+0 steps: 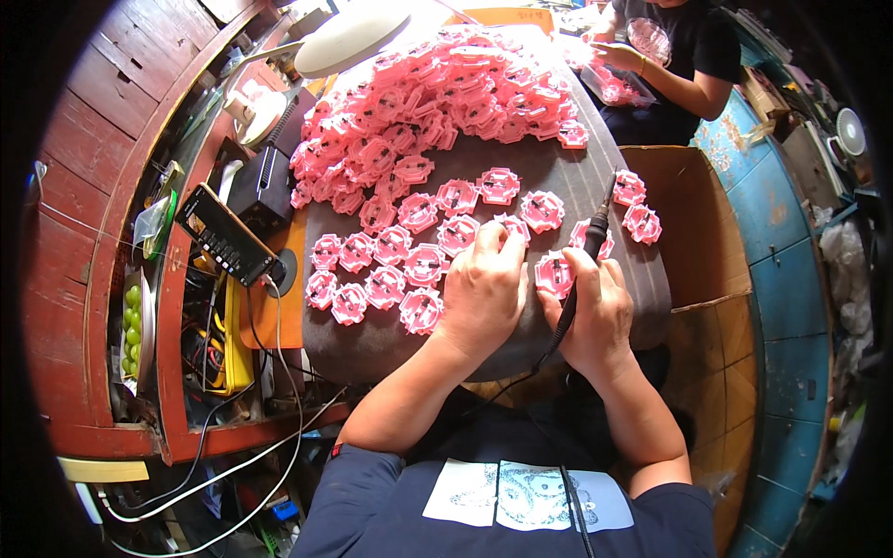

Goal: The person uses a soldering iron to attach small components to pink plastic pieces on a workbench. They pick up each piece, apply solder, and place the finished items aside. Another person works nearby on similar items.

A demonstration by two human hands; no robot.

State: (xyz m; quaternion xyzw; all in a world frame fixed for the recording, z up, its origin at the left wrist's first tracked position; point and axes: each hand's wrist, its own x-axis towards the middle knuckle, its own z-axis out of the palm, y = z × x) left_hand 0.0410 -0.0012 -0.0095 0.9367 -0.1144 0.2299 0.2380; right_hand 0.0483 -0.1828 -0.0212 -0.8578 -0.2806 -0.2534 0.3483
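My right hand (597, 312) is closed around the dark handle of a soldering iron (595, 237), whose thin tip points away from me. A pink plastic part (553, 277) lies just left of that hand's fingertips; I cannot tell whether they touch it. My left hand (486, 290) has its thumb and forefinger drawn together at the near edge of another pink part (513, 229), partly hidden by the fingers. Several similar parts, with small dark pieces in their middles, lie in loose rows, such as one pink part (421, 311) beside my left wrist. All rest on a dark mat (353, 367).
A large heap of pink parts (437, 93) covers the far side, under a white lamp (353, 42). At left stand a phone (226, 235) and a black box (263, 191). A cardboard box (693, 223) stands at right. Beyond it another person (665, 70) handles pink pieces. Cables trail at lower left.
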